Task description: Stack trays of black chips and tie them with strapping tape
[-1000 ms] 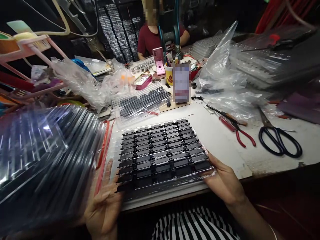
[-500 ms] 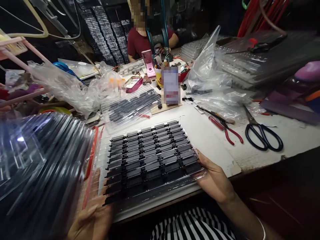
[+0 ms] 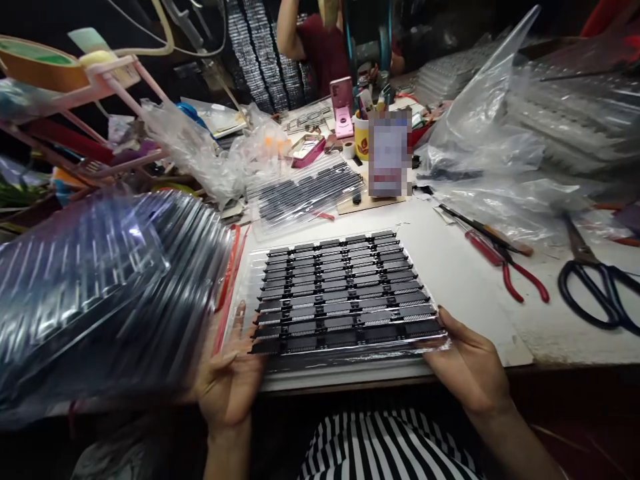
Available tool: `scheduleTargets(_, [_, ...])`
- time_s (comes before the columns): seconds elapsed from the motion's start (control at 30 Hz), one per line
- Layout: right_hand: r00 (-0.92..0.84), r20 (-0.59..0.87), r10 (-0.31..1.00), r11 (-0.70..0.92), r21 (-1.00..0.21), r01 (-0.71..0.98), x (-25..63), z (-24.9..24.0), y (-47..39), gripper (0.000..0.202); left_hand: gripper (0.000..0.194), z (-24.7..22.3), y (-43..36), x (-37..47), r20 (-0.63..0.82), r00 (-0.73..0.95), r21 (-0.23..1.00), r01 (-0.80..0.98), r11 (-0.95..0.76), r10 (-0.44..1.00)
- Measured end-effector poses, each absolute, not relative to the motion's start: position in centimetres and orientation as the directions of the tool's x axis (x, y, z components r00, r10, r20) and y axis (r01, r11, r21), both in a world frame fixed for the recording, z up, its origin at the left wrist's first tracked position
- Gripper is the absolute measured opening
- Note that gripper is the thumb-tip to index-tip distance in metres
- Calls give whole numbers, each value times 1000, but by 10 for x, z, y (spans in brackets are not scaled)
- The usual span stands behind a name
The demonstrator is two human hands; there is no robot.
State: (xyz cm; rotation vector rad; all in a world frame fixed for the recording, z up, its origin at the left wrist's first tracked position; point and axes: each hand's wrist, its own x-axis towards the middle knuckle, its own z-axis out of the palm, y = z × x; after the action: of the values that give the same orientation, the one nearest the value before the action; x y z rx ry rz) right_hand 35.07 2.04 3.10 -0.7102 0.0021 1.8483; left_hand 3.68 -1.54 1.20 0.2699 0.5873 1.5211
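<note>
- Clear plastic tray (image 3: 257, 270) with rows of black chip-like components (image 3: 340, 293): over the near edge of the white tabletop (image 3: 440, 260), in front of the striped clothing (image 3: 390, 443). Full contact with tabletop: can't tell.
- Left hand (image 3: 230, 387): grasping tray's near-left corner, some fingers visible through the clear plastic; slightly blurred.
- Right hand (image 3: 470, 367): thumb along tray's right edge, other fingers mostly hidden beneath; grasping, pressure can't tell.
- Risk: uneven lift or one corner slipping tips the tray; components could slide or spill. Whether a cover secures them: can't tell.
- Risk: squeezing from both ends could bow thin plastic and pop parts out of line.
- Risk: left side is near the red strip (image 3: 227, 280) and the glossy tray stack (image 3: 125, 300); a leftward swing could snag or knock the stack, which looks slippery.
- Risk: pushing forward could bump the second tray (image 3: 256, 217) just behind.
- Red-handled pliers (image 3: 503, 257) and scissors (image 3: 607, 293) lie right, apart from the tray; lower snag chance.
</note>
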Motion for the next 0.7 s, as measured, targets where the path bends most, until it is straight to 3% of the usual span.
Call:
scheduleTargets(0.2, [-248,-454,856,-427,-349,-834,347,34,21,27,58,20,-13,42,-254,-92,501,-864,50,963])
scheduleTargets(0.33, [-255,-430,866,-425,-364,-829,343,38,23,28,64,22,-13,43,-291,-56,551,-826,120,955])
scheduleTargets(0.7, [-217,-532,818,-438,-332,-836,340,41,23,30,69,15,-16,42,-247,-115,543,-839,39,962])
